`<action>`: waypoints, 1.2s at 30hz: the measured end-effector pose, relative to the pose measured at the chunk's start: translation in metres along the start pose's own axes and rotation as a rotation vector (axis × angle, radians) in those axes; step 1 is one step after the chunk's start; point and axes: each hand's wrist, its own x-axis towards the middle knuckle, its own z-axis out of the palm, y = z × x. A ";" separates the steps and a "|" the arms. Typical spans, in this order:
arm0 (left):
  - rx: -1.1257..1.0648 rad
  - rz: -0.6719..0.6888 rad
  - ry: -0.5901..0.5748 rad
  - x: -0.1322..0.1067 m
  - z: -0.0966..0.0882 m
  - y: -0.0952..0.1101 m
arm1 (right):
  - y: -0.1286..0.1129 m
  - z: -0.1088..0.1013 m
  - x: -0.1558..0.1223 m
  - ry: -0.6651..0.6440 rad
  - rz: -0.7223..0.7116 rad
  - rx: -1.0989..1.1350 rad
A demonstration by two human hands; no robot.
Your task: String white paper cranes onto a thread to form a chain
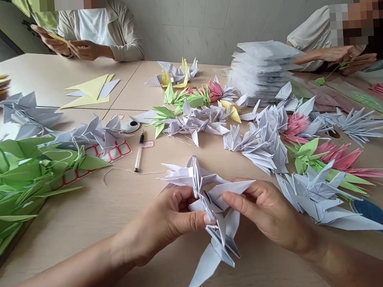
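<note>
My left hand (166, 225) and my right hand (267, 210) both pinch a bunch of white folded paper cranes (211, 198) just above the tan table (95, 218). The thumbs and fingers are closed on the middle of the bunch from either side. Pointed wings stick out upward and a long white tip hangs down toward me. A thin string (122, 171) lies on the table to the left of the bunch.
Piles of paper cranes cover the table: green (21, 180) at left, white (263, 143) in the middle, pink and green (335, 160) at right. A pen (138, 153) and red-bordered labels (114, 150) lie centre-left. A stack of white sheets (258, 72) stands behind. Two other people sit across, folding.
</note>
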 end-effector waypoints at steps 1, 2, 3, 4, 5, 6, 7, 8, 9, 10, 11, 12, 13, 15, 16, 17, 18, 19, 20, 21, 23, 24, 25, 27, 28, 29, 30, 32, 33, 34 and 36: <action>-0.003 0.005 0.004 0.000 0.000 0.000 | 0.000 0.000 0.000 -0.005 0.007 0.010; -0.010 0.013 0.005 0.000 0.000 -0.001 | 0.000 -0.001 0.000 -0.015 0.016 0.024; -0.020 0.020 0.002 -0.001 0.000 -0.001 | 0.001 -0.001 0.000 -0.029 0.026 0.042; -0.027 0.026 -0.002 -0.001 0.000 -0.001 | 0.002 -0.002 0.001 -0.047 0.034 0.067; -0.034 0.030 -0.005 -0.001 0.000 -0.001 | 0.002 -0.002 0.001 -0.063 0.040 0.099; -0.039 0.032 -0.009 -0.001 0.000 0.000 | 0.003 -0.003 0.001 -0.079 0.045 0.135; -0.043 0.032 -0.012 -0.001 0.000 0.000 | 0.003 -0.003 0.002 -0.090 0.045 0.166; -0.044 0.031 -0.014 -0.001 0.001 0.000 | 0.004 -0.003 0.002 -0.095 0.044 0.186; -0.045 0.031 -0.017 0.000 0.001 0.001 | 0.004 -0.002 0.002 -0.095 0.043 0.199; -0.045 0.030 -0.021 0.000 0.001 0.001 | 0.004 -0.002 0.002 -0.092 0.044 0.202; -0.047 0.026 -0.025 0.001 0.001 0.001 | 0.003 -0.002 0.001 -0.089 0.048 0.197; -0.045 0.022 -0.027 0.001 0.001 0.001 | 0.003 -0.001 0.001 -0.087 0.052 0.192; -0.046 0.021 -0.028 0.001 0.002 0.000 | 0.003 -0.001 0.001 -0.089 0.059 0.189; -0.044 0.025 -0.029 0.001 0.002 0.000 | 0.002 -0.001 0.000 -0.094 0.073 0.182; -0.040 0.029 -0.028 0.000 0.002 0.000 | 0.002 -0.001 0.000 -0.093 0.076 0.174; -0.034 0.034 -0.023 0.000 0.002 -0.001 | 0.002 -0.001 -0.001 -0.090 0.075 0.164; -0.025 0.035 -0.015 -0.001 0.002 -0.001 | 0.002 -0.001 -0.001 -0.086 0.072 0.152; -0.014 0.034 -0.003 -0.001 0.003 -0.001 | 0.003 -0.001 -0.001 -0.083 0.072 0.143; 0.004 0.033 0.012 -0.001 0.003 0.000 | 0.003 -0.001 -0.001 -0.083 0.072 0.140; 0.023 0.033 0.026 -0.001 0.003 0.000 | 0.004 -0.001 0.000 -0.087 0.072 0.143; 0.060 0.043 0.050 -0.001 0.004 0.000 | 0.005 0.000 0.000 -0.087 0.068 0.166; 0.074 0.052 0.057 -0.001 0.004 0.001 | 0.006 -0.001 0.001 -0.086 0.063 0.184; 0.083 0.060 0.062 -0.001 0.004 0.001 | 0.006 -0.001 0.001 -0.090 0.060 0.206; 0.092 0.069 0.076 -0.001 0.004 0.001 | 0.008 -0.001 0.002 -0.105 0.069 0.248; 0.097 0.070 0.086 -0.002 0.004 0.001 | 0.009 -0.001 0.002 -0.114 0.078 0.264; 0.104 0.068 0.092 -0.002 0.003 0.000 | 0.010 -0.001 0.002 -0.118 0.085 0.270; 0.111 0.067 0.096 -0.002 0.003 -0.001 | 0.010 -0.001 0.002 -0.112 0.087 0.267; 0.116 0.066 0.093 -0.002 0.001 -0.003 | 0.009 0.000 0.002 -0.096 0.084 0.240; 0.114 0.063 0.079 -0.002 0.001 -0.005 | 0.008 0.001 0.002 -0.094 0.084 0.224; 0.110 0.059 0.064 -0.002 0.001 -0.006 | 0.007 0.002 0.001 -0.100 0.086 0.207; 0.108 0.054 0.037 -0.001 0.001 -0.009 | 0.005 0.004 0.001 -0.114 0.100 0.171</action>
